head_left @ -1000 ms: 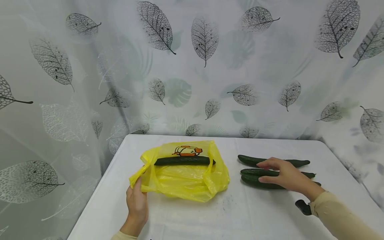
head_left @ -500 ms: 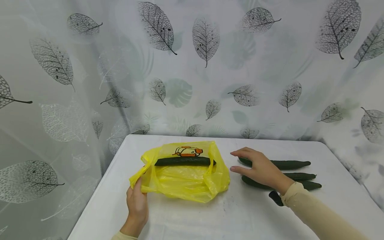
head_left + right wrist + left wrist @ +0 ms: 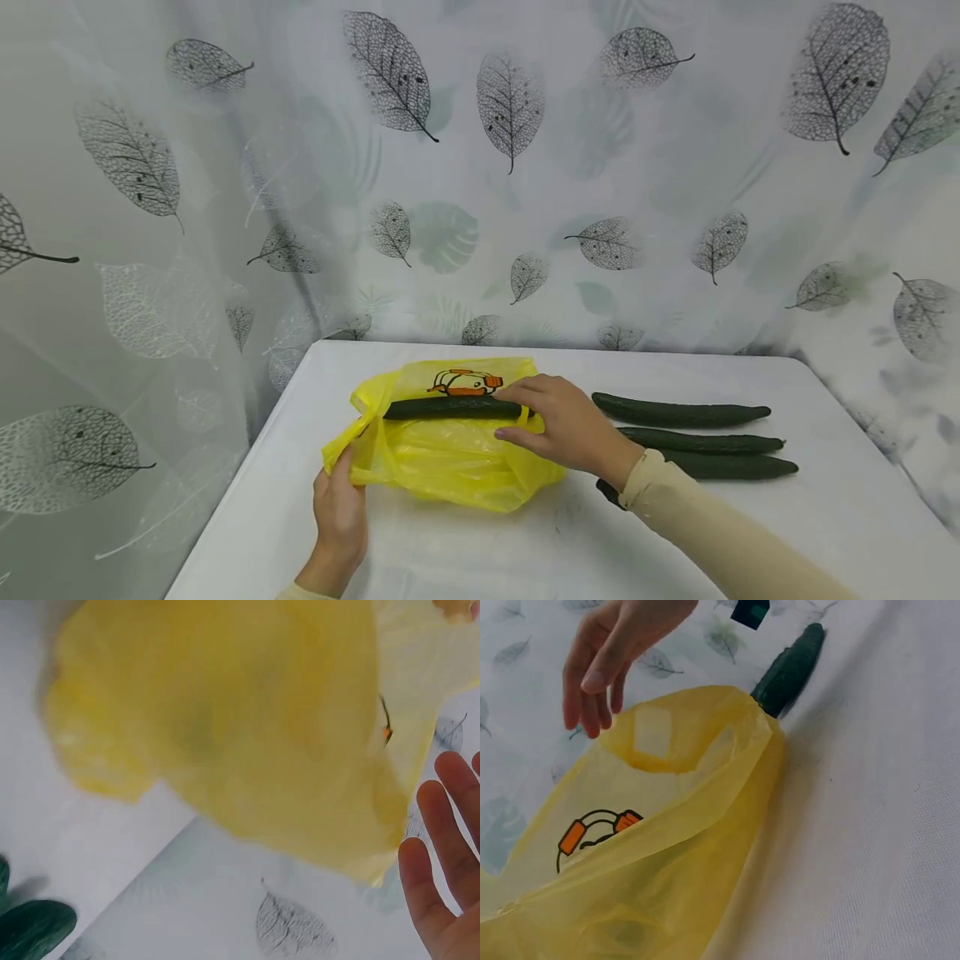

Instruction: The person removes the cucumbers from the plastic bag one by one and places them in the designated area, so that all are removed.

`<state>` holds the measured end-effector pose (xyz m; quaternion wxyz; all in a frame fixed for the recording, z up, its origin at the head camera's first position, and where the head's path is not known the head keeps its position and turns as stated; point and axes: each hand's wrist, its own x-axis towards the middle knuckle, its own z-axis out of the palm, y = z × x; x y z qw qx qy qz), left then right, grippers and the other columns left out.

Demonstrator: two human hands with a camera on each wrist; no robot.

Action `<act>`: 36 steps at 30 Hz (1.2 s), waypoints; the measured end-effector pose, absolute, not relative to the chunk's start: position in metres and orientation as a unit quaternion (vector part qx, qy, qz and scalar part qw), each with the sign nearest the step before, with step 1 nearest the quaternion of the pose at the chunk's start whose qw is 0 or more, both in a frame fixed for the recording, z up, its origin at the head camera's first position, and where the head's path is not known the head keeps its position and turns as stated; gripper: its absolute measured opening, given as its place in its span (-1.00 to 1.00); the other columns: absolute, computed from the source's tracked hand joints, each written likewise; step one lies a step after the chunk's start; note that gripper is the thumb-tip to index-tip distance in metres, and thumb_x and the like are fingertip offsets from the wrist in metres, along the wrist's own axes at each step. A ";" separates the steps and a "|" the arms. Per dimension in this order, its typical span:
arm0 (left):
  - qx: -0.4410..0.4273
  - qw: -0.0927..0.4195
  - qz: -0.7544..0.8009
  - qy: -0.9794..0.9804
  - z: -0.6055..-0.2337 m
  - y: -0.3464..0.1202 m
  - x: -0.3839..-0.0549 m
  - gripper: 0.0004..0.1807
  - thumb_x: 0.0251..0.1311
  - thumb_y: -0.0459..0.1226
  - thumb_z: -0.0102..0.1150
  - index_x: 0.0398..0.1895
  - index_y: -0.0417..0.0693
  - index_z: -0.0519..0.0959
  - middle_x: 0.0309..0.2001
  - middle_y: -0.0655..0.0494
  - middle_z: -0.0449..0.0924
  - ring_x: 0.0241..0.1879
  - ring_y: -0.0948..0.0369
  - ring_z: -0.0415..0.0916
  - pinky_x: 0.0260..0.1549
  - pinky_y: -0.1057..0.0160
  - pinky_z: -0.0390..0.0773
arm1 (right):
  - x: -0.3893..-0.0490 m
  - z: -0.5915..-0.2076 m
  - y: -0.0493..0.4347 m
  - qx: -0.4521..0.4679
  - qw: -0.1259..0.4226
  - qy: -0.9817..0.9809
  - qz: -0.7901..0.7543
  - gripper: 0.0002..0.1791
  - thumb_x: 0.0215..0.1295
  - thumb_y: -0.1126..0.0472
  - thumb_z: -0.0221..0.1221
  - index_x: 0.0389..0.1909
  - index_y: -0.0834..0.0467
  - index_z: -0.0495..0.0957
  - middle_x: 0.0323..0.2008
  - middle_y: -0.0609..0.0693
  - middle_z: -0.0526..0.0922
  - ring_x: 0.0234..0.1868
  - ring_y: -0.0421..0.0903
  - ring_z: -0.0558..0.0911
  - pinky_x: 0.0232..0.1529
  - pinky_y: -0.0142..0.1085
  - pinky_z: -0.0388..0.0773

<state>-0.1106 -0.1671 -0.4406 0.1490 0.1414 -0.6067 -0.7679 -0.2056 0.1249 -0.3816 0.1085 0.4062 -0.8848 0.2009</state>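
A yellow plastic bag with a cartoon print lies on the table, its mouth spread toward me. One dark green cucumber lies lengthwise across the bag's opening. My left hand grips the bag's left edge, with the fingers partly hidden behind the plastic. Over the bag's right side, my right hand reaches in, overlapping the cucumber's right end in the head view. Its fingers are loose and apart, holding nothing, above the bag's rim in the left wrist view; the right wrist view shows them spread beside the plastic.
Right of the bag, three more cucumbers lie side by side on the white table; the right forearm partly covers the nearer ones. A leaf-printed curtain hangs behind the table and along its sides. A dark wrist camera sits under the right sleeve.
My right hand has moved left from above the loose cucumbers to the bag's right side, carrying nothing. My left hand keeps its grip on the bag, and the cucumbers stay where they were.
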 end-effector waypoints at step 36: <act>0.141 0.133 -0.759 -0.622 -0.440 -0.169 -0.110 -0.44 0.65 -0.04 -0.39 0.35 -0.28 0.37 0.25 -0.05 0.34 0.29 0.19 0.23 0.31 0.30 0.27 | -0.248 -0.417 0.037 0.294 -0.149 -0.859 0.391 -0.16 0.20 -0.25 0.38 0.44 0.00 0.41 0.34 -0.12 0.48 0.34 -0.07 0.43 0.33 -0.08 0.42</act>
